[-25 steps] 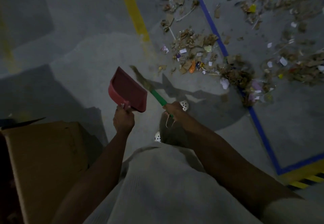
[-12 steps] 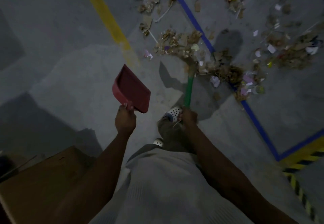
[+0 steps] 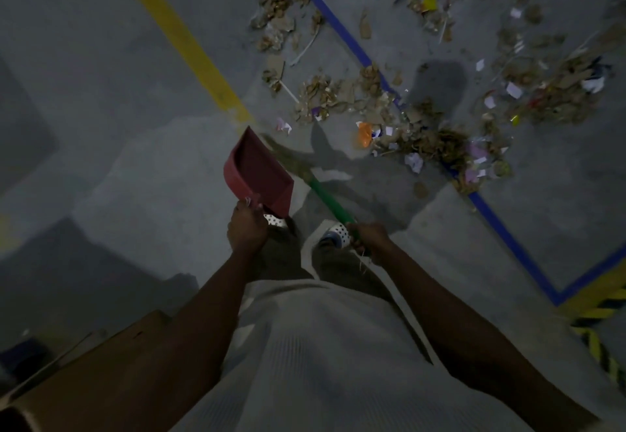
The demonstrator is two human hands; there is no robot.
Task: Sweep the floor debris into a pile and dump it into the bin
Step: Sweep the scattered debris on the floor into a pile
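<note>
Looking down over the person's arms, the left hand (image 3: 247, 225) has its grip clamped on the handle of the red dustpan (image 3: 259, 172), held tilted with its mouth pointing away. The right hand (image 3: 369, 240) has its grip closed round the green handle of the broom (image 3: 330, 203), whose blurred bristles sit just beside the pan's right edge. The debris (image 3: 423, 140), torn cardboard and paper scraps, lies in loose clumps on the grey floor (image 3: 118, 177), straddling the blue tape line (image 3: 352, 42), apart from the pan. A cardboard box (image 3: 84, 381) sits by the left arm.
</note>
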